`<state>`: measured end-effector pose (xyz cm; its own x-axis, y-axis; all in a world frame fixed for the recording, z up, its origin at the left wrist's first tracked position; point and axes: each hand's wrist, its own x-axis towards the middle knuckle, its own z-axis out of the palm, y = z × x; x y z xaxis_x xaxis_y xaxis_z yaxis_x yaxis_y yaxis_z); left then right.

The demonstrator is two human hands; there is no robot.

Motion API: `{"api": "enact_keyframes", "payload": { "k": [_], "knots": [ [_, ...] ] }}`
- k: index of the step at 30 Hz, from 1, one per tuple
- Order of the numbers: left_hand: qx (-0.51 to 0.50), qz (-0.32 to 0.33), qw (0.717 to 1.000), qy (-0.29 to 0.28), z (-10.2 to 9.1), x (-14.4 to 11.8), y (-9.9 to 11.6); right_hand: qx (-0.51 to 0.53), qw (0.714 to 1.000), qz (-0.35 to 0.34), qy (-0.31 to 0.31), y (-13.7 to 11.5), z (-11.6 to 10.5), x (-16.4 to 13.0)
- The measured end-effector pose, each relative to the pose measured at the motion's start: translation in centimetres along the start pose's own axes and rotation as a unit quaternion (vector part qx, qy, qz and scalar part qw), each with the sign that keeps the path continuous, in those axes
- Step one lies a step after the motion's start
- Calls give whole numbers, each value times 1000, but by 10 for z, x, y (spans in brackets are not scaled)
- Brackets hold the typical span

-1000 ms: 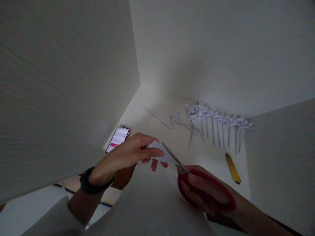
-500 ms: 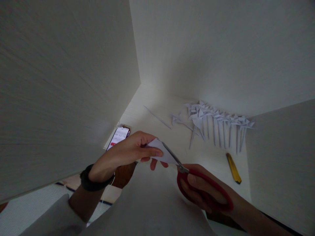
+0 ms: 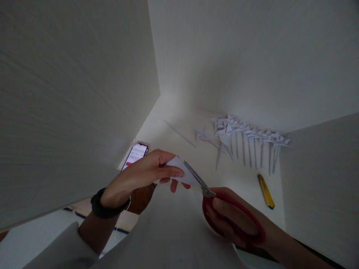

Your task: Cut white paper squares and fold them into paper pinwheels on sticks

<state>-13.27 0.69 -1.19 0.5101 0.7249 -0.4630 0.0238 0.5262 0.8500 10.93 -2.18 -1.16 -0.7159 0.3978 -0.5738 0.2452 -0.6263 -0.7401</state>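
My left hand [image 3: 165, 168] pinches a folded piece of white paper [image 3: 188, 176] between thumb and fingers. In my right hand [image 3: 224, 213] is a pair of red-handled scissors [image 3: 254, 228], with my fingers through the handle loops. The blades point up and left and lie along the paper's right edge. Whether the paper sits between the blades I cannot tell. Beyond my hands, several white paper pinwheels [image 3: 246, 130] on paper sticks lie in a row. One more pinwheel [image 3: 202, 135] lies left of that row, and a thin paper stick [image 3: 179, 133] lies farther left.
A phone [image 3: 136, 154] showing a running timer lies at the left edge, beside my left forearm. A yellow box cutter [image 3: 266, 191] rests on the right of the white table [image 3: 168, 108]. White panels [image 3: 92, 93] stand on the left, back and right sides.
My left hand and the paper have shifted very slightly left. The scissor blades now show a little apart from the paper's upper corner. The things on the table have not moved.
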Motion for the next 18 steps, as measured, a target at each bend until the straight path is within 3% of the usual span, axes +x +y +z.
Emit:
{"api": "enact_keyframes", "payload": {
  "k": [3, 6, 13, 18],
  "knots": [
    [-2, 54, 997, 52, -3, -5, 2, 14, 998, -57, -12, 9, -3, -5],
    [-8, 89, 994, 63, -7, -8, 3, 25, 994, -98, -29, 15, -6, -12],
    [-15, 106, 993, 52, -11, -5, 1, 59, 983, -114, -130, 16, -6, -11],
    [-30, 118, 991, 59, -10, -4, 2, 60, 980, -121, -148, 13, -6, -10]
  ]
}}
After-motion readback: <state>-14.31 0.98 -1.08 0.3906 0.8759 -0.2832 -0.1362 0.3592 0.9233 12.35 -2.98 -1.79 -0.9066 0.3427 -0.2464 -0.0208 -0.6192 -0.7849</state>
